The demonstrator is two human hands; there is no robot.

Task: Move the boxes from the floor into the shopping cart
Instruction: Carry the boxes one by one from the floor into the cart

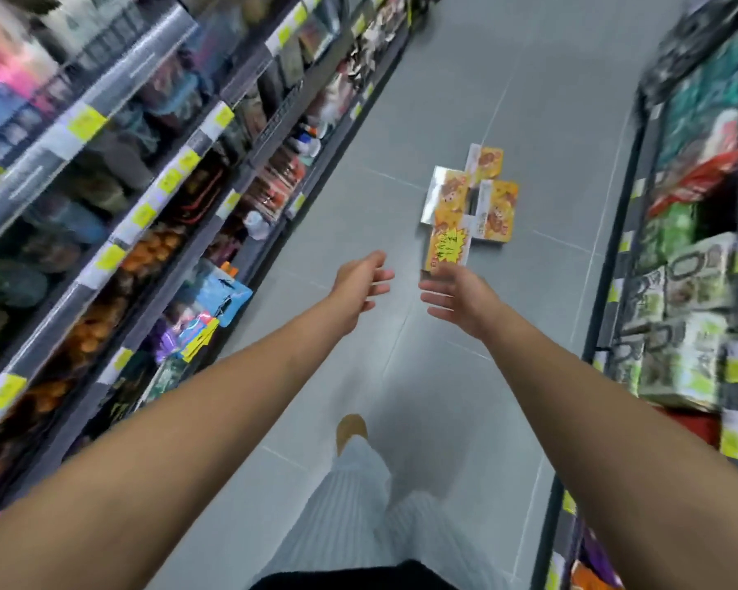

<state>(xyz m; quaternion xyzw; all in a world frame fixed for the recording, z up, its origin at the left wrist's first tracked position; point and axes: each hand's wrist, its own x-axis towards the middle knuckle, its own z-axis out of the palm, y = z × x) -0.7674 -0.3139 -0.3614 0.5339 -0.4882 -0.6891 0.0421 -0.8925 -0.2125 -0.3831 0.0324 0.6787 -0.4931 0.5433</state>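
Four flat yellow-and-orange cardboard boxes with silvery edges [469,206] lie clustered together on the grey tiled floor [444,100] of a shop aisle. On the near side of the boxes, the left hand [358,287] and the right hand [461,298] reach out side by side, both empty, fingers loosely straight and palms facing each other. The right hand overlaps the nearest box's edge, though contact cannot be told. Stocked shelves with yellow price tags [146,185] run to the left of the boxes.

Grey tiled floor [465,100] with boxes [469,206] lying on it.
Four yellow-and-orange boxes lie flat in a tight cluster just right of the frame's centre, close together or touching; a tan shoe [351,427] stands on the tiles at lower centre.
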